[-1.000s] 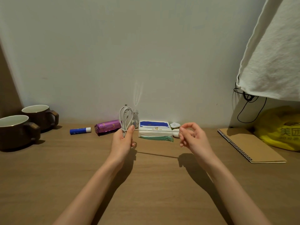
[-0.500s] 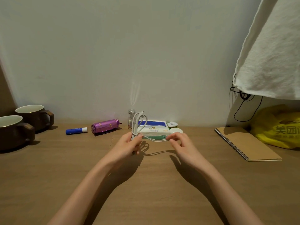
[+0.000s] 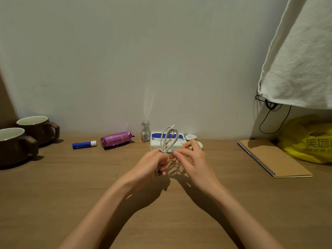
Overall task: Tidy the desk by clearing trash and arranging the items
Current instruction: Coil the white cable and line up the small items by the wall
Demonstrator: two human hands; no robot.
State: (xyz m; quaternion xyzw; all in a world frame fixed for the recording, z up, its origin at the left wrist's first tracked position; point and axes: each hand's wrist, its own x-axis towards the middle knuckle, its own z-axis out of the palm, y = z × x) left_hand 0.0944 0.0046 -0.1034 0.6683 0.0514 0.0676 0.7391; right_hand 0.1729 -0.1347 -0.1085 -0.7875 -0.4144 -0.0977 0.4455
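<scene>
A white cable (image 3: 168,139), folded into upright loops, sits between both hands above the middle of the wooden desk (image 3: 71,186). My left hand (image 3: 152,164) grips the bundle at its base. My right hand (image 3: 190,157) pinches the cable's loose strand beside it, fingertips almost touching the left hand. Behind the loops lies a white and blue tissue pack (image 3: 158,141), partly hidden by the cable and my fingers.
Along the wall stand a small glass bottle (image 3: 145,131), a purple wrapped snack (image 3: 115,139), a blue glue stick (image 3: 84,144) and small white items (image 3: 190,136). Two brown mugs (image 3: 23,139) sit far left. A spiral notebook (image 3: 273,157) and yellow bag (image 3: 309,139) lie right, under hanging white cloth (image 3: 300,56).
My right hand has come in from the right to meet my left hand, taking up the cable's stretched strand. The looped bundle has shifted right and now sits in front of the tissue pack.
</scene>
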